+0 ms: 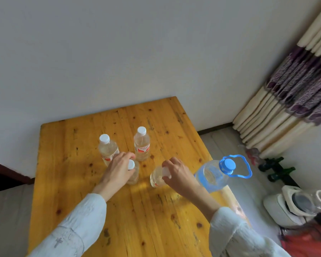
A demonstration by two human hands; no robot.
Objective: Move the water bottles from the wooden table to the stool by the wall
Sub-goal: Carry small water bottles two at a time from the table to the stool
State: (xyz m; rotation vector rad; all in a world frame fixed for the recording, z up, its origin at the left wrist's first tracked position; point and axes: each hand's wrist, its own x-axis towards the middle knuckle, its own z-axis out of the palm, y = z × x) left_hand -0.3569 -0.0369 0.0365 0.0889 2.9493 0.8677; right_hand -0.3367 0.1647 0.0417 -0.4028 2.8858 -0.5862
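Note:
Several clear water bottles with white caps stand on the wooden table (67, 182). My left hand (117, 169) grips the neck of the near left bottle (134, 173). My right hand (176, 172) grips the cap end of the near right bottle (156, 178). Two more bottles stand behind them: the far left bottle (107, 148) and the far right bottle (141, 143), both with red and white labels. A large jug (215, 175) with a blue cap and blue handle stands at the table's right edge, beside my right forearm. No stool is in view.
A white wall runs behind the table. A cream and purple curtain (295, 89) hangs at the right. On the floor to the right are green bottles (278, 169), a white appliance (289, 204) and something red (308, 242).

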